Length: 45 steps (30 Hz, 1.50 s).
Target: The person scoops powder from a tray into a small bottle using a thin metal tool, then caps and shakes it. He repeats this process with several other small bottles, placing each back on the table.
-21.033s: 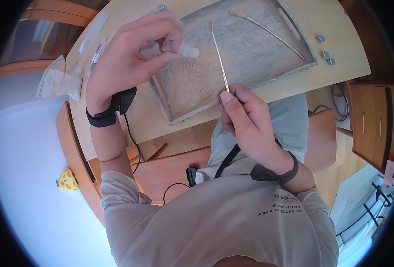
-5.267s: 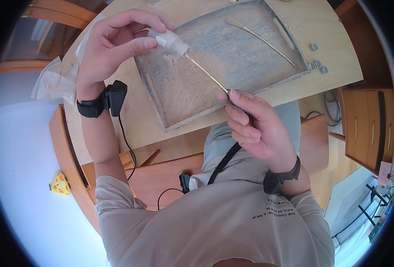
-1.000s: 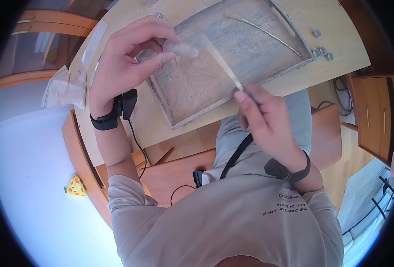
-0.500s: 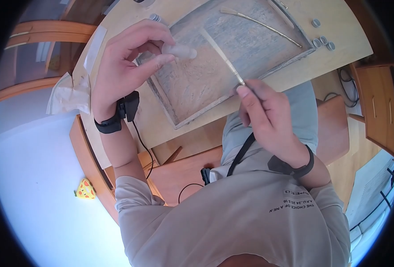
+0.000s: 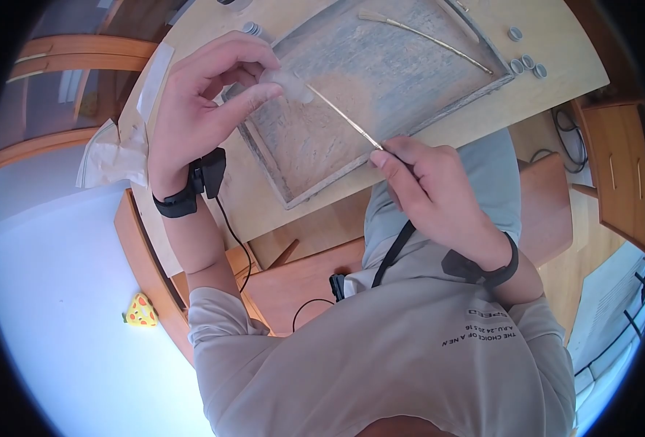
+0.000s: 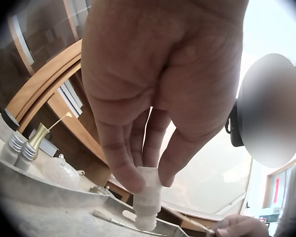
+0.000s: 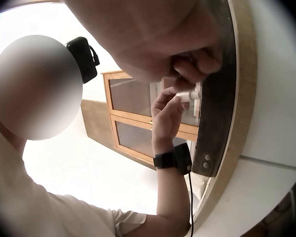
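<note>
My left hand pinches a small translucent bottle between thumb and fingertips, tilted with its neck down over the tray's left part. In the left wrist view the bottle has no cap on its threaded mouth. My right hand grips a slim gold-coloured tool between thumb and fingers. The tool's far tip overlaps the bottle's mouth and its shape is hidden there. Below both hands lies a shallow grey tray with brown powder spread on its bottom. In the right wrist view, the fingers of my right hand are curled.
A gold-handled brush lies across the tray's far right. Several silver caps sit right of the tray. A white crumpled bag hangs at the table's left edge. Silver-capped bottles, a gold holder and a clear lidded dish stand beyond.
Within the last second the tool, blurred in a swing over the tray, has come left to the bottle's mouth. The bottle has shifted slightly left. One more cap lies at the right than 21 seconds ago.
</note>
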Each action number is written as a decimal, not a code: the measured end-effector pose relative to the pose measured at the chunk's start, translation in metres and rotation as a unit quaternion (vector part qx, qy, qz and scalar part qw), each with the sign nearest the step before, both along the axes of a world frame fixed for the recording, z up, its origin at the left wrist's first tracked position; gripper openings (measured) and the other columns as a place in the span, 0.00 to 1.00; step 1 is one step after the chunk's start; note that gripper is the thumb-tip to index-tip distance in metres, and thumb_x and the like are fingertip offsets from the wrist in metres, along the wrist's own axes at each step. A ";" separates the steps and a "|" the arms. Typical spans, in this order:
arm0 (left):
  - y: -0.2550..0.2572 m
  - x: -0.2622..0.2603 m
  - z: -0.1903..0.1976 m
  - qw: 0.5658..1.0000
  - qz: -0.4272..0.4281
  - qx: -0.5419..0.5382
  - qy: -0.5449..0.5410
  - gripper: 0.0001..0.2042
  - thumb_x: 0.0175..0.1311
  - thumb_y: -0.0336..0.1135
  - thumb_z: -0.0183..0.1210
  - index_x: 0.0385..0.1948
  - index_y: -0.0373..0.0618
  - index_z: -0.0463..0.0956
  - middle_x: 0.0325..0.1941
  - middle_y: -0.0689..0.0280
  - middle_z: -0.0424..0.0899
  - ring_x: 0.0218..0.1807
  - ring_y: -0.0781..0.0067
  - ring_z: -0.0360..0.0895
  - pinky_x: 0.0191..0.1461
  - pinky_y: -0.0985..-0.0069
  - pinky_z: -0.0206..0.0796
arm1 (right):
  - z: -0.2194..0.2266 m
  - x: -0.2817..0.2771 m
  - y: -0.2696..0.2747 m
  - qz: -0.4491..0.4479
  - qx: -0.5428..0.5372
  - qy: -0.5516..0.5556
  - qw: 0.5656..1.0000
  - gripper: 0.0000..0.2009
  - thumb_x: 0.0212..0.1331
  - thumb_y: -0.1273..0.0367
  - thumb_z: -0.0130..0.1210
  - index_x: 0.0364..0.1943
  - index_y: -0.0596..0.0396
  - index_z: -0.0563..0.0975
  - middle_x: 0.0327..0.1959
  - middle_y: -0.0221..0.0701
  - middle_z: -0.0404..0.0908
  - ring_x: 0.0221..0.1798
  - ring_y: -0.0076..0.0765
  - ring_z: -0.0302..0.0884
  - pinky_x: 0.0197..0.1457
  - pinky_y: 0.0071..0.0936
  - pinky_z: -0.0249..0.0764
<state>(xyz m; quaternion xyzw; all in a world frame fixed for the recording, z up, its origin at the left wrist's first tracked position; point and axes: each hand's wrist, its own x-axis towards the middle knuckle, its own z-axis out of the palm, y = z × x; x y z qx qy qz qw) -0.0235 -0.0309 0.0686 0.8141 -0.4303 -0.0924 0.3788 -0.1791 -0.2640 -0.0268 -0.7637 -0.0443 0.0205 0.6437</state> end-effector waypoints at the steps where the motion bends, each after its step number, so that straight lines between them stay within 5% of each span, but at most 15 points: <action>1: -0.001 0.000 0.001 1.000 -0.001 0.002 -0.003 0.11 0.59 0.21 0.66 0.44 0.34 0.80 0.46 0.64 0.81 0.41 0.77 0.77 0.48 0.80 0.74 | 0.001 -0.001 0.001 -0.033 0.027 0.005 0.999 0.09 0.70 0.73 0.54 0.33 0.65 0.78 0.14 0.40 0.71 0.15 0.35 0.70 0.21 0.31 0.64; 3: -0.001 -0.001 0.001 1.000 0.000 0.006 -0.009 0.12 0.60 0.21 0.66 0.45 0.34 0.81 0.46 0.64 0.81 0.41 0.76 0.77 0.48 0.80 0.74 | 0.004 -0.001 0.003 -0.097 0.081 0.014 0.992 0.08 0.69 0.73 0.54 0.33 0.66 0.78 0.14 0.41 0.71 0.14 0.39 0.69 0.21 0.31 0.64; 6: 0.000 0.001 0.002 1.000 -0.009 0.014 -0.016 0.11 0.60 0.21 0.65 0.45 0.34 0.81 0.47 0.63 0.81 0.41 0.76 0.78 0.48 0.80 0.74 | 0.005 0.000 -0.004 -0.019 0.000 -0.010 1.000 0.07 0.68 0.74 0.55 0.35 0.66 0.79 0.14 0.41 0.69 0.14 0.32 0.68 0.21 0.29 0.64; 9: 0.001 0.002 0.001 1.000 -0.005 0.011 -0.017 0.11 0.60 0.20 0.65 0.44 0.34 0.81 0.47 0.63 0.81 0.41 0.76 0.77 0.48 0.79 0.74 | 0.003 -0.002 0.001 -0.114 0.068 -0.017 0.991 0.06 0.66 0.75 0.57 0.35 0.66 0.80 0.14 0.43 0.69 0.14 0.36 0.67 0.21 0.30 0.63; 12: 0.002 0.003 0.002 1.000 -0.010 0.004 -0.012 0.11 0.60 0.20 0.65 0.44 0.34 0.81 0.47 0.63 0.81 0.42 0.75 0.78 0.49 0.79 0.74 | 0.006 -0.001 -0.005 -0.051 -0.007 -0.054 0.997 0.06 0.66 0.74 0.58 0.36 0.65 0.81 0.14 0.40 0.69 0.14 0.32 0.65 0.21 0.28 0.63; 15: 0.002 0.002 0.001 1.000 -0.005 -0.006 -0.006 0.11 0.60 0.20 0.65 0.44 0.34 0.81 0.47 0.63 0.80 0.43 0.75 0.78 0.49 0.79 0.74 | 0.005 -0.001 -0.004 -0.145 0.050 -0.063 0.986 0.05 0.65 0.75 0.58 0.36 0.65 0.81 0.15 0.41 0.69 0.14 0.37 0.65 0.21 0.29 0.62; 18: 0.002 0.002 0.002 1.000 -0.012 -0.007 -0.006 0.10 0.60 0.19 0.65 0.44 0.34 0.80 0.47 0.63 0.80 0.43 0.75 0.78 0.49 0.79 0.74 | 0.005 0.001 -0.009 -0.077 -0.056 -0.126 0.987 0.05 0.64 0.75 0.59 0.36 0.65 0.82 0.15 0.39 0.68 0.15 0.32 0.63 0.21 0.28 0.63; 21: 0.002 0.002 0.001 1.000 -0.004 -0.015 0.009 0.10 0.60 0.20 0.65 0.44 0.33 0.80 0.47 0.64 0.80 0.43 0.75 0.77 0.49 0.79 0.74 | 0.005 -0.002 -0.004 -0.158 0.033 -0.091 0.983 0.05 0.64 0.75 0.59 0.36 0.65 0.82 0.15 0.40 0.69 0.15 0.37 0.66 0.21 0.29 0.63; 24: 0.002 0.003 0.002 1.000 -0.011 -0.010 -0.001 0.10 0.60 0.20 0.65 0.44 0.34 0.80 0.47 0.64 0.80 0.43 0.75 0.77 0.49 0.79 0.74 | 0.005 0.001 -0.010 -0.081 -0.070 -0.142 0.984 0.06 0.64 0.75 0.60 0.39 0.65 0.82 0.15 0.38 0.69 0.15 0.33 0.65 0.22 0.27 0.64; 27: 0.002 0.000 0.004 1.000 0.002 -0.003 0.023 0.11 0.60 0.17 0.64 0.44 0.32 0.79 0.48 0.60 0.79 0.47 0.72 0.76 0.51 0.75 0.71 | 0.002 -0.001 -0.005 -0.166 0.023 -0.111 0.980 0.06 0.63 0.76 0.61 0.41 0.66 0.82 0.15 0.39 0.70 0.15 0.36 0.68 0.22 0.28 0.65; 30: 0.003 0.002 0.004 1.000 -0.007 0.010 0.005 0.11 0.59 0.17 0.64 0.44 0.33 0.80 0.48 0.60 0.79 0.47 0.72 0.76 0.51 0.75 0.71 | 0.000 0.003 -0.007 -0.090 -0.070 -0.174 0.978 0.07 0.63 0.77 0.61 0.42 0.67 0.82 0.15 0.38 0.69 0.15 0.31 0.65 0.22 0.26 0.64; 33: 0.003 0.000 0.004 1.000 0.001 0.003 -0.001 0.11 0.59 0.18 0.65 0.44 0.33 0.80 0.48 0.60 0.80 0.46 0.73 0.77 0.50 0.76 0.71 | 0.001 0.000 -0.003 -0.164 0.012 -0.128 0.978 0.07 0.63 0.77 0.61 0.41 0.67 0.82 0.15 0.39 0.69 0.14 0.33 0.64 0.21 0.27 0.63; 39: 0.000 -0.003 0.004 1.000 0.008 0.009 -0.014 0.11 0.59 0.19 0.66 0.44 0.35 0.81 0.48 0.62 0.81 0.46 0.73 0.76 0.49 0.76 0.70 | 0.009 0.000 -0.003 -0.140 0.069 -0.046 0.987 0.06 0.66 0.75 0.59 0.39 0.66 0.82 0.14 0.36 0.67 0.15 0.25 0.62 0.21 0.25 0.62; 42: 0.000 -0.003 0.005 1.000 0.004 0.018 -0.013 0.11 0.59 0.19 0.66 0.43 0.35 0.80 0.48 0.62 0.81 0.46 0.73 0.76 0.49 0.76 0.70 | 0.005 0.000 -0.004 -0.044 0.031 -0.020 0.998 0.06 0.68 0.75 0.57 0.38 0.66 0.83 0.13 0.33 0.64 0.17 0.17 0.61 0.20 0.23 0.61; 45: -0.002 -0.003 0.002 0.999 -0.003 -0.001 -0.047 0.10 0.58 0.20 0.66 0.42 0.34 0.80 0.45 0.64 0.81 0.38 0.77 0.76 0.43 0.80 0.70 | 0.018 0.001 0.000 -0.123 0.135 0.009 0.983 0.08 0.69 0.73 0.57 0.36 0.66 0.82 0.12 0.29 0.65 0.18 0.13 0.61 0.20 0.22 0.61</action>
